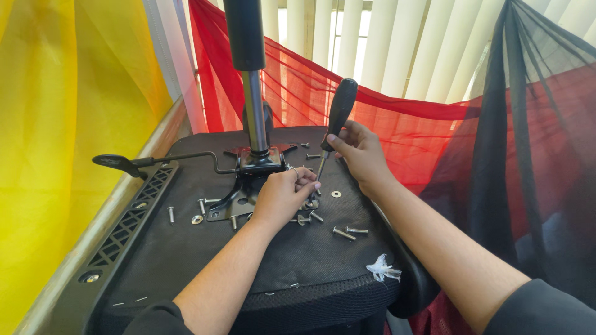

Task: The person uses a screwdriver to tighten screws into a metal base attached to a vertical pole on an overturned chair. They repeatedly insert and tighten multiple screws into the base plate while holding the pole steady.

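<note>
Presently, as I read it from the head view:

Screwdriver: black-handled screwdriver (340,111) at frame centre, long axis tilted, handle up and to the right, shaft running down and left to a tip I judge sits at the fastener by my left fingertips.
Right hand: my right hand (363,155) is wrapped around the lower handle, fingers closed on it, just right of centre.
Left hand: my left hand (282,197) lies knuckles up at centre, fingers curled narrow and pinched at the tip end of the shaft; whether they hold a screw I cannot tell, the fingers hide it.
Key relation: the tip lies directly right of the left fingertips, touching or nearly so; the left hand is the nearer hand to the fastener, the right is above and behind it.
Mounting plate: black metal chair mechanism plate (239,201) just left of the left hand, with the gas cylinder (253,105) rising upright from it.
Seat underside: black fabric seat bottom (186,254) across lower centre.
Loose hardware: bolts (343,233) and a washer (336,194) scattered near both hands.
Lever: black lever (118,162) at middle left.
</note>
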